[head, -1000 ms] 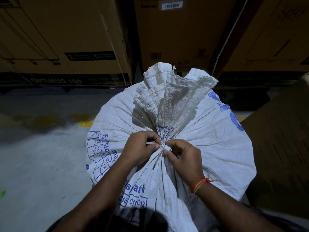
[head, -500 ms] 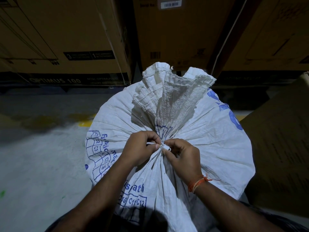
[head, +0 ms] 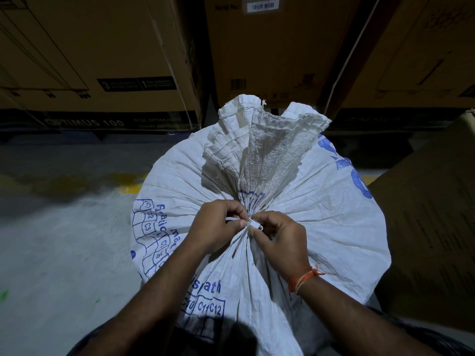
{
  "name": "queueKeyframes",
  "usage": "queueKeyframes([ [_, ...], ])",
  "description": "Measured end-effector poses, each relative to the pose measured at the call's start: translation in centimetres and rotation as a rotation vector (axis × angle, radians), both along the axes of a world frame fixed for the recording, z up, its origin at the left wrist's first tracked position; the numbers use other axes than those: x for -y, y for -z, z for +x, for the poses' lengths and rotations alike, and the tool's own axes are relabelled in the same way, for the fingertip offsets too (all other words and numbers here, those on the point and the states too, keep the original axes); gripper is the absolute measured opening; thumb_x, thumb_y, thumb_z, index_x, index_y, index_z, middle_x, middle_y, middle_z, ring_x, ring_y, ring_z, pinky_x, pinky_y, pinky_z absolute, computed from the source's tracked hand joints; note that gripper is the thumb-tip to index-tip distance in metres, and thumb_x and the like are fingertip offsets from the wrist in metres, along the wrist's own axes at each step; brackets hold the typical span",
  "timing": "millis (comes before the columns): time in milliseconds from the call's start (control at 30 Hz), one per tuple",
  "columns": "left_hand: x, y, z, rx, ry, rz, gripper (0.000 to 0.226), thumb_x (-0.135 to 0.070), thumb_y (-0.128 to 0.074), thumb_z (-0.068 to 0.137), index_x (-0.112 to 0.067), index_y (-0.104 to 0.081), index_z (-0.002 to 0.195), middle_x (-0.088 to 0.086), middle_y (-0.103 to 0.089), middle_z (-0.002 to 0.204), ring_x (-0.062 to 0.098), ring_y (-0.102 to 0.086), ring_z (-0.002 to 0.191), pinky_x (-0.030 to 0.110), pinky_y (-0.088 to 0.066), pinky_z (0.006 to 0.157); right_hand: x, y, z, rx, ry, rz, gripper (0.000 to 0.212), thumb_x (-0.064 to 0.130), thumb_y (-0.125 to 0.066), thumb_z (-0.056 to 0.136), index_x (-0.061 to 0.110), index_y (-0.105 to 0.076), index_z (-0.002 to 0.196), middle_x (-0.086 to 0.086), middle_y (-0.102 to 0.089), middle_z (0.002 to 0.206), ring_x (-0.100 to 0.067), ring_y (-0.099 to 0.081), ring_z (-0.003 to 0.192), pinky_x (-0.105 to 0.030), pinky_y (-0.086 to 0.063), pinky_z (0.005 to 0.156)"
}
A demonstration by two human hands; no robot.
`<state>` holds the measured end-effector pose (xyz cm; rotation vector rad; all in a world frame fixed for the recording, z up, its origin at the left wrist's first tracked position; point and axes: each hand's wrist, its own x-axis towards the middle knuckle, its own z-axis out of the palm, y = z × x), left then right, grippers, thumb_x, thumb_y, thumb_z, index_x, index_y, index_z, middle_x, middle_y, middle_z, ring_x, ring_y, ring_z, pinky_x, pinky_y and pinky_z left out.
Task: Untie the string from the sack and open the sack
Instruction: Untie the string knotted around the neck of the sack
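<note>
A full white woven sack with blue print stands in front of me, its neck gathered tight and its ruffled mouth fanning up behind. A white string is knotted around the neck. My left hand pinches a strand of the string on the left side of the knot. My right hand, with an orange thread at the wrist, pinches the knot's loop from the right. Both hands touch the string; most of it is hidden under my fingers.
Large brown cardboard boxes line the back, with another in the middle. A further carton stands close on the right of the sack. Grey concrete floor with a yellow line lies to the left.
Both hands stay at the knot with only small finger movements. The sack has not moved and its neck is still gathered.
</note>
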<state>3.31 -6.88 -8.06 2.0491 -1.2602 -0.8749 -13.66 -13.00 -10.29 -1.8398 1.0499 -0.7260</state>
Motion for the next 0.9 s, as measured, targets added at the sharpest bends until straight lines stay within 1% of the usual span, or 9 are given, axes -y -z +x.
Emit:
queueKeyframes([
  [133, -0.5, -0.3, 1.1, -0.038, -0.031, -0.024, 0.008, -0.020, -0.079, 0.083, -0.027, -0.078, 0.085, -0.009, -0.079, 0.082, 0.008, -0.073, 0.079, 0.032, -0.058, 0.077, 0.1, -0.4, -0.1, 0.004, -0.016, 0.010, 0.019, 0.019, -0.084, 0.076, 0.023, -0.078, 0.094, 0.011, -0.073, 0.081, -0.011, -0.066, 0.072, -0.023, -0.055, 0.067],
  [267, -0.8, -0.1, 1.0, -0.017, -0.039, -0.039, 0.008, -0.018, -0.078, 0.083, -0.025, -0.076, 0.083, -0.008, -0.077, 0.080, 0.009, -0.072, 0.078, 0.030, -0.055, 0.075, 0.2, 0.0, 0.0, -0.006, -0.009, 0.024, 0.021, 0.015, -0.084, 0.075, 0.021, -0.078, 0.094, 0.011, -0.073, 0.081, -0.009, -0.065, 0.070, -0.019, -0.053, 0.067],
  [367, -0.5, 0.1, 0.8, -0.020, -0.046, -0.047, 0.010, -0.016, -0.078, 0.082, -0.025, -0.075, 0.082, -0.011, -0.075, 0.077, 0.005, -0.070, 0.077, 0.027, -0.053, 0.074, 0.2, 0.1, 0.1, -0.014, -0.006, 0.018, 0.021, 0.014, -0.084, 0.075, 0.021, -0.077, 0.094, 0.009, -0.073, 0.082, -0.011, -0.066, 0.071, -0.020, -0.054, 0.068],
  [533, -0.3, 0.2, 0.8, -0.003, -0.029, -0.040, 0.009, -0.019, -0.078, 0.082, -0.027, -0.075, 0.082, -0.011, -0.075, 0.078, 0.003, -0.069, 0.077, 0.024, -0.051, 0.073, 0.1, 0.0, 0.0, -0.015, 0.001, 0.010, 0.020, 0.015, -0.084, 0.075, 0.019, -0.078, 0.093, 0.010, -0.073, 0.082, -0.011, -0.065, 0.072, -0.014, -0.051, 0.066],
  [733, -0.4, 0.1, 0.7, 0.003, -0.043, -0.041, 0.009, -0.018, -0.079, 0.083, -0.026, -0.076, 0.083, -0.011, -0.075, 0.078, 0.000, -0.068, 0.076, 0.021, -0.049, 0.072, 0.1, -0.1, 0.1, -0.016, 0.002, 0.024, 0.020, 0.016, -0.085, 0.075, 0.020, -0.078, 0.093, 0.009, -0.073, 0.082, -0.011, -0.065, 0.072, -0.018, -0.053, 0.066],
  [900, -0.3, 0.0, 0.6, -0.009, -0.044, -0.047, 0.009, -0.016, -0.079, 0.084, -0.025, -0.076, 0.084, -0.009, -0.077, 0.081, 0.006, -0.071, 0.079, 0.027, -0.054, 0.076, 0.1, -0.3, 0.1, -0.011, 0.005, 0.028, 0.019, 0.017, -0.085, 0.075, 0.021, -0.078, 0.093, 0.010, -0.073, 0.081, -0.011, -0.066, 0.072, -0.022, -0.055, 0.067],
])
